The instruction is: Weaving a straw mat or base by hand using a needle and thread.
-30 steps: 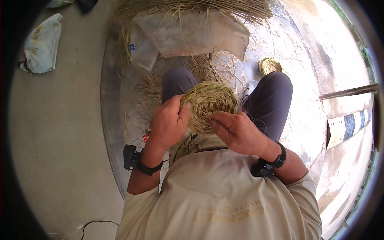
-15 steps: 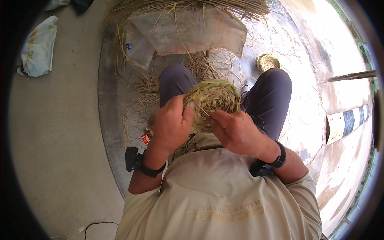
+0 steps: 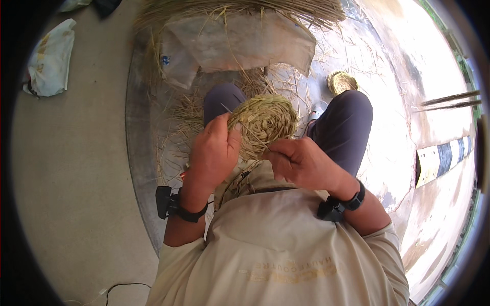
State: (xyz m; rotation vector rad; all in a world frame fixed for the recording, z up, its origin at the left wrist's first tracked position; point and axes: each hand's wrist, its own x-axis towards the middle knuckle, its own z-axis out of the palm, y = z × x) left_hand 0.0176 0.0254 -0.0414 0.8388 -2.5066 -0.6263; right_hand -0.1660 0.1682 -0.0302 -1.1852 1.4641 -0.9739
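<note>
A round woven straw basket (image 3: 270, 120) rests in my lap between my knees, its coiled inner side facing up. My left hand (image 3: 214, 155) is closed on the basket's left rim, thumb on top. Closed in a pinch, my right hand (image 3: 306, 166) holds a long thin needle (image 3: 254, 136) at the basket's near edge. The needle slants up and left across the weave toward my left thumb. A thin pointed tip shows just beyond my left fingers; whether it belongs to the same needle is partly hidden by the hand.
Dry straw stalks (image 3: 240, 7) lie in a thick bundle over a pale sheet (image 3: 245, 41) ahead. Another small straw basket (image 3: 342, 82) sits on the ground beyond my right knee. A white bag (image 3: 53, 61) lies far left. A black-and-white striped block (image 3: 444, 158) is at right.
The basket has shifted slightly left and tilted to show more of its inside. My left hand has moved a little left and down. More of the needle shows between my hands.
</note>
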